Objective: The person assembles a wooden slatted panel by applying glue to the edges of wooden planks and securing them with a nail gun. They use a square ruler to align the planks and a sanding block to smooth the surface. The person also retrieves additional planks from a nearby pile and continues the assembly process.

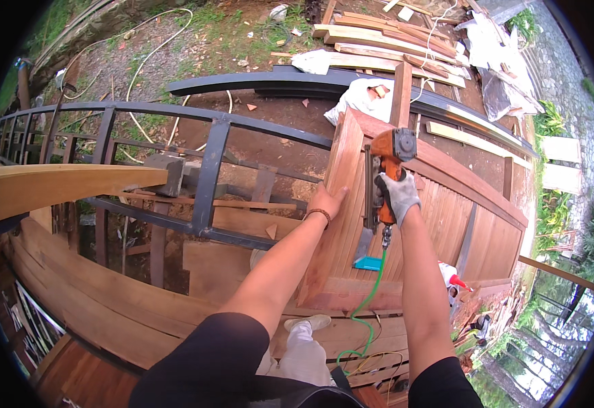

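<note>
A reddish-brown wooden louvred panel (436, 204) with a wide frame lies tilted in front of me. My right hand (399, 195), in a grey-white glove, grips an orange and black air nail gun (389, 153) over the slats near the panel's left side. A green air hose (372, 299) runs from the handle's lower end toward my feet. Bare but for a beaded bracelet at the wrist, my left hand (325, 204) holds the panel's left frame board; some of its fingers are hidden. A teal-edged flat piece (368, 262) rests on the slats below the nail gun.
Left of the panel stands a dark metal railing frame (212, 173), with a curved wooden beam (72, 183) jutting past it. Stacked planks (392, 44) and dark metal beams (263, 83) lie beyond. A white bottle with a red tip (452, 280) sits by the panel's right side.
</note>
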Tool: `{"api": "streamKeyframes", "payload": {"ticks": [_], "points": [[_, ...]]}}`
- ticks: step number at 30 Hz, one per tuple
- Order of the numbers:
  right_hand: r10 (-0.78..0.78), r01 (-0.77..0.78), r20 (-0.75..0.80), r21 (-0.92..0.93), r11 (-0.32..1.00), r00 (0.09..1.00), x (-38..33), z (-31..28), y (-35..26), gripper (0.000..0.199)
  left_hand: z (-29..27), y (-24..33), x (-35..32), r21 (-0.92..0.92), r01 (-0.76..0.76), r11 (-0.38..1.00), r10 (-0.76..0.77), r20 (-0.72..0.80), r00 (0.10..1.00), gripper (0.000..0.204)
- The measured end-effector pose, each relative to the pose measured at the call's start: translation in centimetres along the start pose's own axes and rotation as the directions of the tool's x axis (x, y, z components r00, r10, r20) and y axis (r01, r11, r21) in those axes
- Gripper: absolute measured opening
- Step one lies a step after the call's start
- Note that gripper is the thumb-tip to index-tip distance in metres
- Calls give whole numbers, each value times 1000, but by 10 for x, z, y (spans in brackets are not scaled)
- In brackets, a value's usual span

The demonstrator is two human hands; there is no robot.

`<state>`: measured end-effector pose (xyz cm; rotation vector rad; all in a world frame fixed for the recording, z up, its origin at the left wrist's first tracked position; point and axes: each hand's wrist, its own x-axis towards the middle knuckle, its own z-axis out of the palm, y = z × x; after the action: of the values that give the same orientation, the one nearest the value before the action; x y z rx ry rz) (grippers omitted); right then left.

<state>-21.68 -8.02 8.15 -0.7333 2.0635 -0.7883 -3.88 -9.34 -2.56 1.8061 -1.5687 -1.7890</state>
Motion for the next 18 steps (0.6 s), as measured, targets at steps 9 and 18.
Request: {"api": "streamKeyframes", "payload": {"ticks": [9, 18], "points": [[-2, -3, -14, -318, 948, 1000, 37, 20, -16, 30, 1, -3, -1, 59, -50, 997, 59, -147, 987, 74], [-71, 82, 46, -320, 944, 996, 68, 27, -26, 34, 11, -14, 8, 49, -69, 996, 76, -148, 986, 72]]}}
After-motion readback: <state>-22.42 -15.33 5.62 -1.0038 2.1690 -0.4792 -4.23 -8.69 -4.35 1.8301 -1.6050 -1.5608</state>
